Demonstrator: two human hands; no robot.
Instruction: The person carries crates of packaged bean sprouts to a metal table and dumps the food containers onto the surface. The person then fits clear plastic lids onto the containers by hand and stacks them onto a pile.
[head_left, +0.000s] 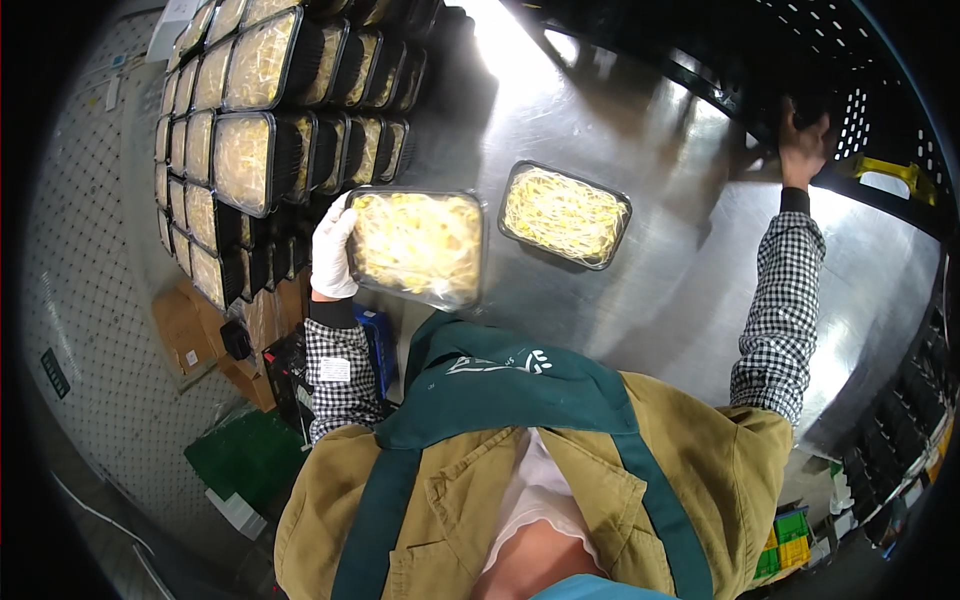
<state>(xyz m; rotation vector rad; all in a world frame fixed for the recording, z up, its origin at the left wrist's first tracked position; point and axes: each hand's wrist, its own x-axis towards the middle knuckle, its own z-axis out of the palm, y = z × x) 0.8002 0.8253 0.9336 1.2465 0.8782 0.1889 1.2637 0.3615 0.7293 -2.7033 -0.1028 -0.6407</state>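
My left hand (333, 251), in a white glove, grips the left edge of a black plastic tray of bean sprouts (417, 244) that has clear film over its top. Just right of it, a second tray of bean sprouts (566, 215) lies slightly turned on the stainless steel table (675, 300). My right hand (804, 142) is bare and stretched out to the far right, at a black perforated plastic crate (855, 124). Shadow hides its fingertips, so I cannot tell whether they hold anything.
Tall stacks of film-covered sprout trays (244, 161) stand close by on the left. A yellow handle (892, 172) sits on the crate's side. Cardboard boxes (187, 330) and a green board (244, 454) are low on the left. Green and yellow crates (787, 540) are at lower right.
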